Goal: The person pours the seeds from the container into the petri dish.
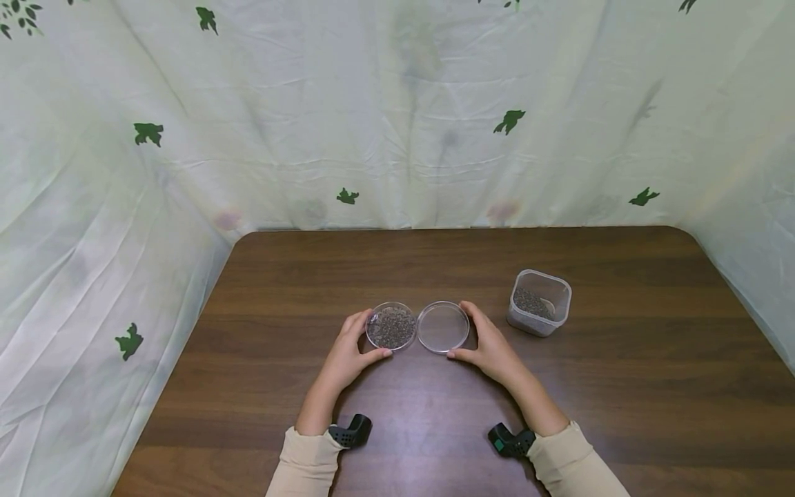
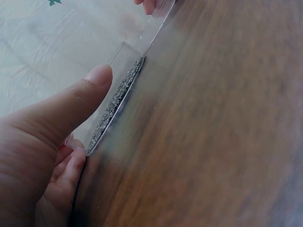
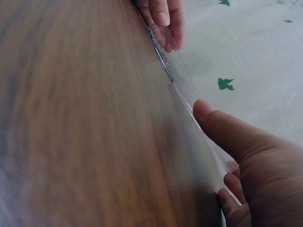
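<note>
A clear round petri dish [image 1: 391,304] filled with small dark grains [image 1: 391,328] sits on the table left of centre. My left hand [image 1: 346,353] holds it from the left, thumb at the near rim and fingers round the far side. Close beside it, edge to edge in the head view, is an empty clear petri dish lid [image 1: 443,327]. My right hand [image 1: 493,350] grips the lid between thumb and fingers from the right. In the left wrist view the grains form a thin layer along the dish's bottom.
A square translucent plastic tub [image 1: 526,323] with more dark grains and a small pale object inside stands to the right, beyond my right hand. Brown wooden table [image 1: 652,331] spreads around. A pale curtain [image 1: 404,138] with green leaf shapes hangs behind the table's far edge.
</note>
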`<state>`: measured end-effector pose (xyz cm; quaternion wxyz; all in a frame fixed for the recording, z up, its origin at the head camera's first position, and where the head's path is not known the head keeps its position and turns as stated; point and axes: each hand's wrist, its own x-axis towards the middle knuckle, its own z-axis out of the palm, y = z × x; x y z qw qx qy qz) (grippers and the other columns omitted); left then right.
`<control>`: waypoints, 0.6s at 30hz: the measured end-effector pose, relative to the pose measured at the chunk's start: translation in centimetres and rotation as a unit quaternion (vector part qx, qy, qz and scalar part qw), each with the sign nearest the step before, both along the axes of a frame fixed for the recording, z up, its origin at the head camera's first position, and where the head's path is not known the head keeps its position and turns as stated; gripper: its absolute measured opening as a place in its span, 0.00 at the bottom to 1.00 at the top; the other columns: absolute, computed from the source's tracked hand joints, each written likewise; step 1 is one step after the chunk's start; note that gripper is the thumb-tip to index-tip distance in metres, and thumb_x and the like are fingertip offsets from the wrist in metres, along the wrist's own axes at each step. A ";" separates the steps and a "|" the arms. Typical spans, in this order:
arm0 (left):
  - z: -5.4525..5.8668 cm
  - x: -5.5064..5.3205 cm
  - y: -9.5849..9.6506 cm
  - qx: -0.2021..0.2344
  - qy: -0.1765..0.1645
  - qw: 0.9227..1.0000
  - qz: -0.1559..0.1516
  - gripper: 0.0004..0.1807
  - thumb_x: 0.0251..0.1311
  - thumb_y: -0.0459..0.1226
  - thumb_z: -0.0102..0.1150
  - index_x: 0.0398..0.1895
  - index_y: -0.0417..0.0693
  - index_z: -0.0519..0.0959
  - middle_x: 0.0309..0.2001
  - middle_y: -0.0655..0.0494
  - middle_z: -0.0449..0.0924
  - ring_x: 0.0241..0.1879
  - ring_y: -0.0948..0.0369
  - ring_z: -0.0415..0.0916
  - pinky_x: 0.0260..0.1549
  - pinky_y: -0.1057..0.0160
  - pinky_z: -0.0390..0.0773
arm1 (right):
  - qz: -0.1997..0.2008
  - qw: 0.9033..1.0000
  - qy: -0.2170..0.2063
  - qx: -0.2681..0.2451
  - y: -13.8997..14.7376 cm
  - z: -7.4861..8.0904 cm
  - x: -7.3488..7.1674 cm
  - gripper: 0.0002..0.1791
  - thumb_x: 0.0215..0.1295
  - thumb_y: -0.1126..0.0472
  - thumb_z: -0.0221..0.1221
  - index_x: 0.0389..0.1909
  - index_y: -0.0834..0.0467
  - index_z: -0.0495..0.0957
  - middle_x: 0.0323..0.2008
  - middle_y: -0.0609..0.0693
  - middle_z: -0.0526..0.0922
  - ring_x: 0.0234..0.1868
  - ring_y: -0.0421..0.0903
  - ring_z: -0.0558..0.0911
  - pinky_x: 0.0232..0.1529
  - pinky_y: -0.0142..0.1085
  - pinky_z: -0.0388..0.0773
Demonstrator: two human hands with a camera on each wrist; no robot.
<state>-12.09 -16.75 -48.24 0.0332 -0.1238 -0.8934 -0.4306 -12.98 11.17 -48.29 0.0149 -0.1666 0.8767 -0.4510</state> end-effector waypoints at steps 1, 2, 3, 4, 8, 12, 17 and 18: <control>0.0 0.0 0.0 0.000 0.001 1.000 -0.001 0.46 0.39 0.43 0.71 0.63 0.36 0.60 0.59 0.41 0.61 0.57 0.49 0.62 0.55 0.52 0.62 | 0.000 1.000 0.001 -0.005 0.0 0.0 0.0 0.50 0.43 0.55 0.71 0.65 0.62 0.53 0.62 0.58 0.61 0.62 0.52 0.60 0.60 0.46 0.56; 0.0 0.0 0.0 0.001 0.000 1.000 0.000 0.46 0.39 0.43 0.71 0.63 0.36 0.60 0.59 0.41 0.60 0.57 0.49 0.62 0.55 0.52 0.62 | 0.001 1.000 0.003 -0.011 0.0 0.0 0.0 0.50 0.42 0.56 0.71 0.65 0.62 0.53 0.62 0.58 0.61 0.62 0.52 0.60 0.60 0.46 0.56; 0.0 0.0 0.0 0.000 0.000 1.000 0.000 0.46 0.39 0.43 0.71 0.63 0.36 0.60 0.59 0.41 0.60 0.57 0.49 0.62 0.55 0.52 0.62 | 0.001 1.000 0.005 -0.014 0.0 0.0 0.0 0.50 0.42 0.56 0.71 0.65 0.62 0.53 0.62 0.58 0.61 0.62 0.52 0.60 0.60 0.46 0.56; 0.0 0.0 0.0 0.000 0.000 1.000 0.000 0.46 0.39 0.43 0.71 0.63 0.36 0.60 0.59 0.41 0.61 0.57 0.49 0.62 0.55 0.53 0.62 | 0.002 1.000 0.007 -0.018 0.0 0.0 0.0 0.50 0.42 0.56 0.71 0.65 0.62 0.53 0.62 0.58 0.61 0.62 0.52 0.60 0.60 0.46 0.56; 0.0 0.0 0.1 0.000 0.001 1.000 -0.001 0.46 0.39 0.43 0.71 0.63 0.36 0.60 0.58 0.42 0.61 0.57 0.50 0.63 0.56 0.53 0.62 | 0.003 0.999 0.013 -0.029 0.0 0.1 0.0 0.50 0.42 0.56 0.71 0.65 0.61 0.53 0.62 0.58 0.61 0.62 0.52 0.61 0.60 0.46 0.57; 0.0 0.0 0.1 0.000 0.002 1.000 -0.001 0.46 0.39 0.43 0.72 0.63 0.36 0.61 0.58 0.42 0.61 0.57 0.50 0.62 0.55 0.53 0.62 | 0.002 0.999 0.019 -0.041 0.0 0.0 -0.1 0.50 0.41 0.55 0.71 0.65 0.60 0.54 0.62 0.57 0.62 0.61 0.53 0.62 0.59 0.46 0.59; 0.0 0.0 0.1 -0.004 0.002 1.000 -0.001 0.46 0.39 0.43 0.71 0.63 0.37 0.61 0.58 0.42 0.61 0.57 0.49 0.62 0.55 0.51 0.62 | 0.002 0.998 0.035 -0.054 -0.1 0.0 -0.1 0.50 0.39 0.54 0.72 0.64 0.59 0.55 0.62 0.55 0.63 0.60 0.52 0.64 0.58 0.45 0.60; 0.1 0.0 0.1 -0.004 0.002 1.000 -0.002 0.46 0.39 0.43 0.71 0.63 0.37 0.61 0.58 0.42 0.61 0.57 0.49 0.62 0.55 0.51 0.62 | 0.002 0.998 0.038 -0.056 -0.1 0.0 -0.1 0.50 0.39 0.55 0.72 0.64 0.59 0.56 0.61 0.54 0.64 0.60 0.51 0.64 0.59 0.44 0.60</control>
